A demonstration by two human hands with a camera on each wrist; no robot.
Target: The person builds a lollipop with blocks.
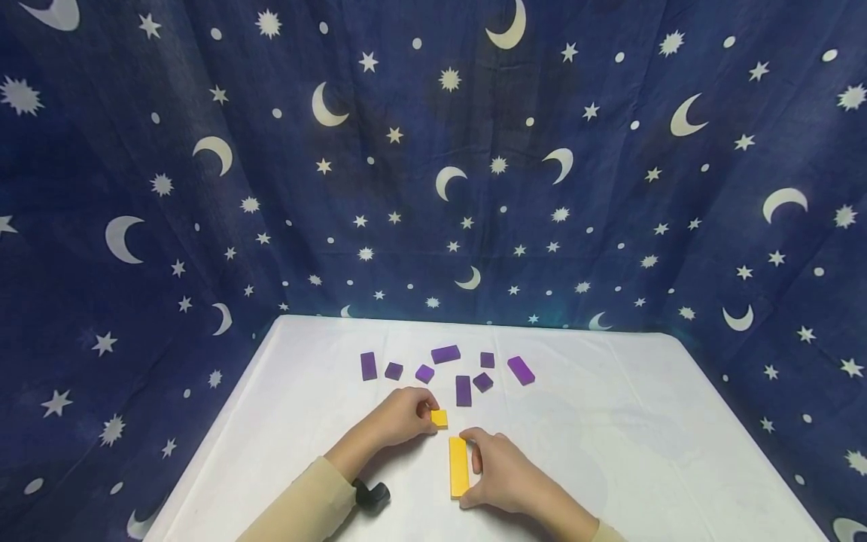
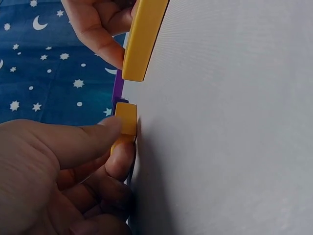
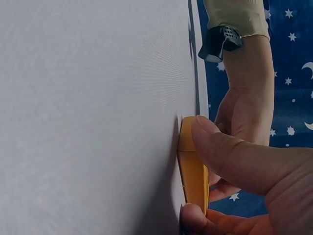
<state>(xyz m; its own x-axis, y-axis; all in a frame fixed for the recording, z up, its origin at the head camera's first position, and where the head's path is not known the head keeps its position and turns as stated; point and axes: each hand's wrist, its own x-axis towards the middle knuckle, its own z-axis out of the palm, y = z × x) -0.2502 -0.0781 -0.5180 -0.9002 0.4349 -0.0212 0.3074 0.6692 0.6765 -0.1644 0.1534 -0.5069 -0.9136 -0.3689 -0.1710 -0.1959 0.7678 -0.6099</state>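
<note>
My left hand pinches a small square yellow block between thumb and fingers, near the middle of the white table. In the left wrist view this yellow block shows beside the thumb tip. My right hand holds a long yellow block at its two ends, thumb at the near end and a finger at the far end. The right wrist view shows the long block close to the table surface, with the thumb over its near end. A short gap separates the two yellow blocks.
Beyond the hands lie several purple blocks, among them an oblong one, a small square one and a brighter oblong one. A white cloth covers the table. A dark moon-and-star curtain hangs behind. A black wrist camera sits on the left wrist.
</note>
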